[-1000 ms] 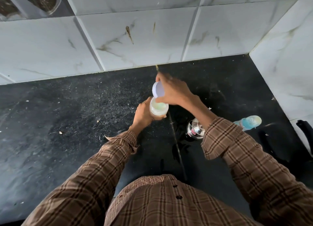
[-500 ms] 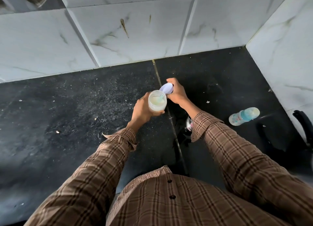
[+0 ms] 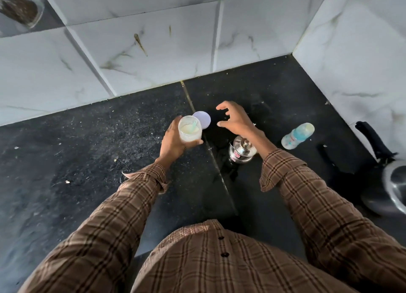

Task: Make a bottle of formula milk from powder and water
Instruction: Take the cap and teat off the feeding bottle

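My left hand (image 3: 173, 140) holds an open clear jar of pale formula powder (image 3: 189, 131) above the black counter; a light scoop lies inside it. The jar's white lid (image 3: 203, 119) rests flat on the counter just behind the jar. My right hand (image 3: 236, 119) hovers to the right of the lid, fingers spread, holding nothing. A baby bottle (image 3: 297, 135) with a blue cap lies on its side at the right. A small shiny steel vessel with a lid (image 3: 241, 151) stands under my right wrist.
White marble-pattern tiled walls (image 3: 153, 51) close off the back and right side of the black counter (image 3: 77, 161). A dark-handled steel pot (image 3: 393, 183) sits at the far right edge. Crumbs are scattered on the counter's left part.
My right hand took the lid off the jar, set it on the counter behind the jar and let go. My left hand kept the jar.
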